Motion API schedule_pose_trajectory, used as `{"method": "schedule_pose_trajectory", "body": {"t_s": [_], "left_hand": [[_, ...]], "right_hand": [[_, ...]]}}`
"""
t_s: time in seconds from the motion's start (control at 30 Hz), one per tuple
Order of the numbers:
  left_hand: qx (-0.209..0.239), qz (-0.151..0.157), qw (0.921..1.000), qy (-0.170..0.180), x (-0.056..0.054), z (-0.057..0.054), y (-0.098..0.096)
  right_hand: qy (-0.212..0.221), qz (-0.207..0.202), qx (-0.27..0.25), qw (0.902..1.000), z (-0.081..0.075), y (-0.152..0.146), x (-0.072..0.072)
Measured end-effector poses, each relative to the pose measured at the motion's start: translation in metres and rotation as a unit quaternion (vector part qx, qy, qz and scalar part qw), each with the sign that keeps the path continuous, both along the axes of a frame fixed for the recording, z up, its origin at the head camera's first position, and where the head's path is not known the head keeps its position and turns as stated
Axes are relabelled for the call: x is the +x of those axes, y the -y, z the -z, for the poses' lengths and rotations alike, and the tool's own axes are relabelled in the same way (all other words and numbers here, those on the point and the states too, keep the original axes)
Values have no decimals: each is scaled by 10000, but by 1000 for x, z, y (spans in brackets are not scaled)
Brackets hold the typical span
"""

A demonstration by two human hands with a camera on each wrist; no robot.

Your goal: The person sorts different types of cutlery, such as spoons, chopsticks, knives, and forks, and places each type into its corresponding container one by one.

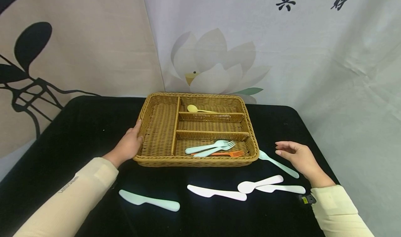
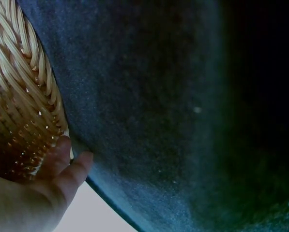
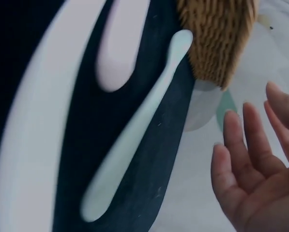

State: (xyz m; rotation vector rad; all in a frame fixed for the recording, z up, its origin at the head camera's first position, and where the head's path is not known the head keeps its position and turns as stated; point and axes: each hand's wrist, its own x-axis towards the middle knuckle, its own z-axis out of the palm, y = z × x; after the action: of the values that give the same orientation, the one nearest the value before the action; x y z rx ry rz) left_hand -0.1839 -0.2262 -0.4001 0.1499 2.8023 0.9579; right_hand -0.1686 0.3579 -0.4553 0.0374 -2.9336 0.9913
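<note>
My left hand (image 1: 130, 143) holds the left rim of a brown wicker cutlery tray (image 1: 156, 160), thumb over the edge and fingers along the outer wall. My right hand (image 1: 299, 158) is held in the air right of the tray, fingers loosely bent and nothing in them. Nearest to it lies a mint spoon (image 1: 282, 166), its head against the tray's front right corner. In the tray's front compartment are two mint forks (image 1: 206, 147) and an orange fork (image 1: 233, 153). A yellow spoon (image 1: 192, 108) lies in the back compartment.
In front of the tray, a white spoon (image 1: 245, 187) overlaps a pale knife (image 1: 288, 188). Left of them lie a white knife (image 1: 216, 192) and a mint knife (image 1: 148, 200). The black cloth-covered table (image 1: 94, 125) meets a printed curtain (image 1: 213, 66) behind the tray.
</note>
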Motion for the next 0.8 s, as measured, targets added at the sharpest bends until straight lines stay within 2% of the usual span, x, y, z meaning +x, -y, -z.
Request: {"method": "schedule_pose_trajectory", "body": {"t_s": [0.07, 0.17, 0.27, 0.37, 0.47, 0.57, 0.8], "left_hand": [[-14, -6, 10000, -9, 0, 0, 0], [-15, -1, 10000, -21, -1, 2, 0], [9, 26, 10000, -43, -1, 3, 1], [57, 34, 10000, -41, -1, 3, 2], [72, 40, 10000, -54, -1, 3, 2], [35, 62, 9999, -105, -2, 4, 2], [57, 63, 9999, -91, -1, 3, 2]], "right_hand": [[97, 9, 135, 9999, 9, -8, -2], [265, -21, 167, 9995, 5, -8, 4], [473, -46, 67, 9988, -17, 6, 16], [595, 117, -9, 9982, -38, 22, 28], [743, 147, 4, 9971, -49, 31, 34], [952, 109, -23, 9954, -51, 32, 36], [1245, 98, 207, 9920, -46, 29, 35]]}}
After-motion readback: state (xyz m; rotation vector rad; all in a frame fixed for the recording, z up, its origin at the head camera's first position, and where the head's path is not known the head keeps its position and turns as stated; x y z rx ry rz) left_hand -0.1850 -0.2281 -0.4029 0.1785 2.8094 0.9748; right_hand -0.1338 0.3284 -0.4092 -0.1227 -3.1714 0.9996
